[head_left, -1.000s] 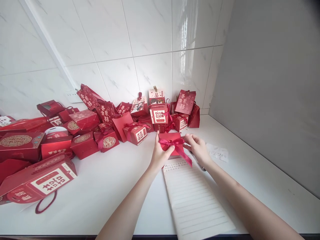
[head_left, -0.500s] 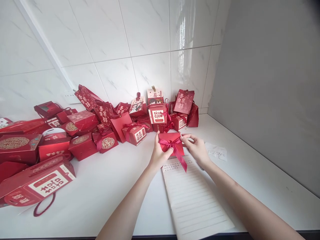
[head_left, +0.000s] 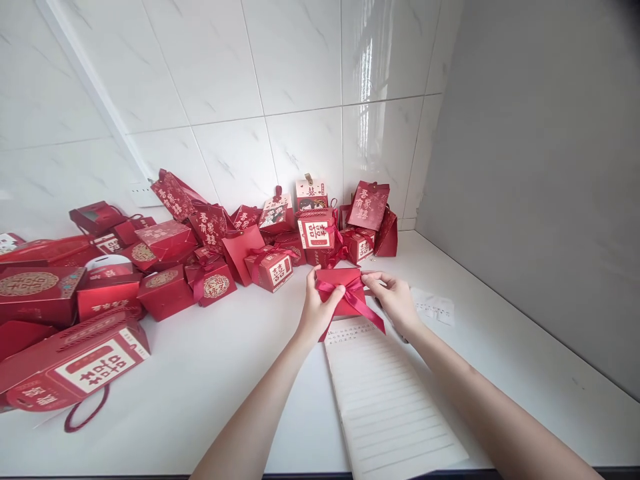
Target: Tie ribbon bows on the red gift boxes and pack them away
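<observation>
Small red cardboard box [head_left: 345, 308]: between my two hands, just past the notebook's top end; couldn't tell if its base rested on anything.
Glossy dark-pink ribbon [head_left: 370, 312]: bow across the box front; one tail slanted toward my right wrist, another dropped below my left hand.
Left hand [head_left: 320, 307]: gripped the box from its left side, thumb pressed on the bow, other fingers partly hidden.
Right hand [head_left: 397, 300]: fingers bent, thumb and forefinger at the box's upper right corner; couldn't tell whether they pinched ribbon, card or neither.
Bow step: my read, neatening the ribbon; bow formed, loops maybe uneven.
Bow next: likely called for a firm left thumb on the knot and a light right-hand tug on the loop, since a hard pull could have undone it.
Lined white paper notebook [head_left: 393, 400]: below my hands, nearer me, handwriting on its top lines.
Slim dark object [head_left: 403, 339]: partly under my right hand, maybe a pen.
Crumpled white paper slip [head_left: 434, 307]: just right of my right hand, handwritten.
Heap of red printed gift boxes [head_left: 173, 300]: left of and beyond my left hand, some ribboned.
</observation>
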Motion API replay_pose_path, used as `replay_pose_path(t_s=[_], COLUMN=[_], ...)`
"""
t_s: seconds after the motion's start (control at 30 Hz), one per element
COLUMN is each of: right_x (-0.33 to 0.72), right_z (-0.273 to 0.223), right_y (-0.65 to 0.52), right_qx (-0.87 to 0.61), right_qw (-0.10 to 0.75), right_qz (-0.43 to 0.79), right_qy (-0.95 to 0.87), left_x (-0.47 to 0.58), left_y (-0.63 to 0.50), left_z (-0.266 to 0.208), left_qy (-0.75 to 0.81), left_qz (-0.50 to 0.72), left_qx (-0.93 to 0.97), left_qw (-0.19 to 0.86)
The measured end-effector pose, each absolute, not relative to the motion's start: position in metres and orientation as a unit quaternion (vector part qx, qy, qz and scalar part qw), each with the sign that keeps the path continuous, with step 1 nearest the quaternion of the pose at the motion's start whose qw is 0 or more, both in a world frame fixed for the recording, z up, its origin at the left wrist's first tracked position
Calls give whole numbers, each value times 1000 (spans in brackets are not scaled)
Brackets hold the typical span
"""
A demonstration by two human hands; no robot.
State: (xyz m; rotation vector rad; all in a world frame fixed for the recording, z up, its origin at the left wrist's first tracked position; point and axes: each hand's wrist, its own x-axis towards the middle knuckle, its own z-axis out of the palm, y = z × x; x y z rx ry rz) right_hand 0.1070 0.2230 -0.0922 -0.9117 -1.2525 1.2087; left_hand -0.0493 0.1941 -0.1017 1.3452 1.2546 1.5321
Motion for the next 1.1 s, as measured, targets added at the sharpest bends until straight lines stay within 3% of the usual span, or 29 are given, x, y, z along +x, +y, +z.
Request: replay_pose_path(t_s=[0.57,1.1], right_x=[106,106], right_z=[-92,-95], right_y=[221,223], right_qx=[-372,-349], right_qw=[550,543], right_qz=[469,519], right_qy=[-582,-560], left_x=[-49,-47], left_y=[196,196], left_z=[-101,-97], left_qy=[495,464], left_qz=[603,638], left_qx=[514,460], left_qw=[356,408])
